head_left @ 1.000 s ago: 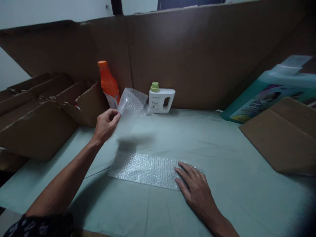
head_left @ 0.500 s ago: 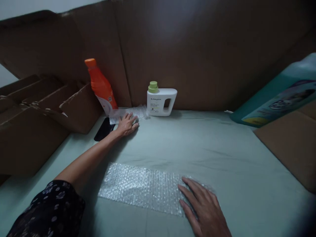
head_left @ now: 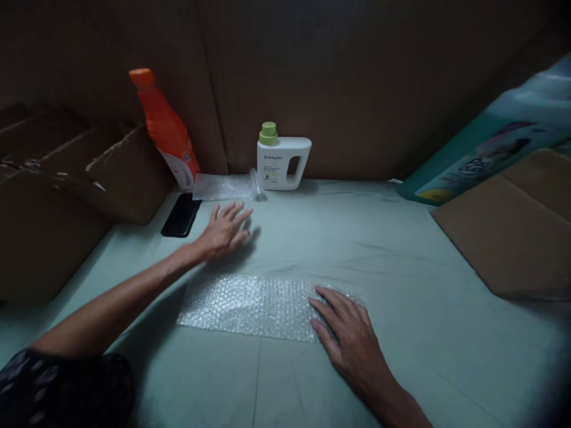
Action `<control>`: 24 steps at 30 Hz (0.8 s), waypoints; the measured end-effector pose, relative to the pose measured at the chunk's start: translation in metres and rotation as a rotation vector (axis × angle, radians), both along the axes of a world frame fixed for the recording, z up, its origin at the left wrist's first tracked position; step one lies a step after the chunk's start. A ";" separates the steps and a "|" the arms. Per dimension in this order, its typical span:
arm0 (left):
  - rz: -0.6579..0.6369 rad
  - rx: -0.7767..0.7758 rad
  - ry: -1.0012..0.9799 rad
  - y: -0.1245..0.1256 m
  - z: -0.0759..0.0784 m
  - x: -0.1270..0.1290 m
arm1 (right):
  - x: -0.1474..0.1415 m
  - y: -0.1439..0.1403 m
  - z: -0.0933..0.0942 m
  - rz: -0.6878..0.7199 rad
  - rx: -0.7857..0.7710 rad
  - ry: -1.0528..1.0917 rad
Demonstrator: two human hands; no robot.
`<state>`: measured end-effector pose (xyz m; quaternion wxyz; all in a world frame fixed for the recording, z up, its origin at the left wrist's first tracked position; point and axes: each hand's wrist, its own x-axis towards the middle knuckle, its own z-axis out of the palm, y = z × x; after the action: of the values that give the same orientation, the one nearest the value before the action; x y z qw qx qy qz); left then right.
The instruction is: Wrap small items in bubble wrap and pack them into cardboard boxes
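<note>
Two bare hands are spread over a pale green sheet [head_left: 401, 249] that covers the work surface. The right hand [head_left: 350, 333] lies palm down with its fingers [head_left: 328, 303] open and fanned, pressing the near end of a flat strip of bubble wrap [head_left: 245, 303]; the rest of the strip runs away from those fingertips toward the person's left side. The left hand [head_left: 223, 229] is stretched out flat with fingers [head_left: 234, 211] open and loosely splayed, gripping nothing, low over the sheet just beyond the strip's far edge; whether it touches the cloth cannot be told. Just beyond the left fingertips lies a second, smaller piece of bubble wrap [head_left: 225, 186], apart from the hand. To the outer side of the left fingers, close by, a black phone [head_left: 181, 215] lies flat. Past the smaller piece, an orange bottle [head_left: 165, 128] with an orange cap leans tilted against a cardboard wall [head_left: 357, 89], and beside it a white jug [head_left: 281, 163] with a green cap and a cut-out handle stands upright. Torn cardboard boxes [head_left: 66, 190] sit farther out on the left side. Well beyond the right fingers, on the far right, a teal printed pack [head_left: 486, 160] rests at a slant, with a flat cardboard sheet [head_left: 513, 232] in front of it.
</note>
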<state>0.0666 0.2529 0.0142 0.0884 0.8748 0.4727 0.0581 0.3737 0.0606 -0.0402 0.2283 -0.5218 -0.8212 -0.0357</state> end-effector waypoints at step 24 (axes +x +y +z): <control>-0.195 0.047 -0.091 -0.166 -0.043 -0.045 | 0.068 -0.052 0.008 -0.336 -0.146 -0.084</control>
<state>0.0212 0.0866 -0.0289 0.0947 0.9149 0.3794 0.0998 0.4415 0.0081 -0.0326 0.1460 -0.6650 -0.7316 -0.0355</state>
